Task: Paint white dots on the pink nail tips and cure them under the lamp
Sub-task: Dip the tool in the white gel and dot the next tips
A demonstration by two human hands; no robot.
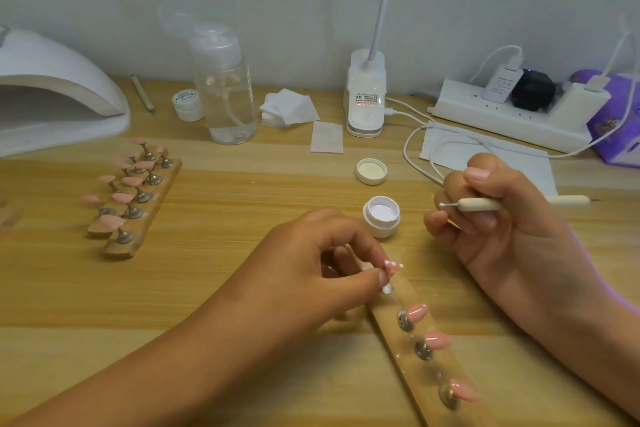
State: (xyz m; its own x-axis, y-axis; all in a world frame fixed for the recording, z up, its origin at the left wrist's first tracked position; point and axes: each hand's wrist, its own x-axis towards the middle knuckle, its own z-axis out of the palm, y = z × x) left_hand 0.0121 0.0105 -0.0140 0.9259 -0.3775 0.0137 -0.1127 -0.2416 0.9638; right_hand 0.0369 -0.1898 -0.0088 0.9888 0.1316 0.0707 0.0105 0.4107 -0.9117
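Observation:
A wooden strip (391, 319) lies at the front, carrying pink nail tips on metal stands. My left hand (311, 263) pinches the stand of the top tip (393, 267), which bears white dots. Three plain pink tips (417, 312) follow below it. My right hand (498, 218) grips a cream dotting tool (485, 204), its white-loaded end pointing left, above the open jar of white gel (381, 215). The white curing lamp (52, 94) stands at the far left. Two more strips with pink tips (133, 198) lie in front of the lamp.
The jar's lid (371, 170) lies behind the jar. A clear pump bottle (225, 87), a small closed jar (187, 104), white wipes (287, 111), a desk lamp base (365, 97), a power strip (512, 114) with cables and a purple box (620, 121) line the back.

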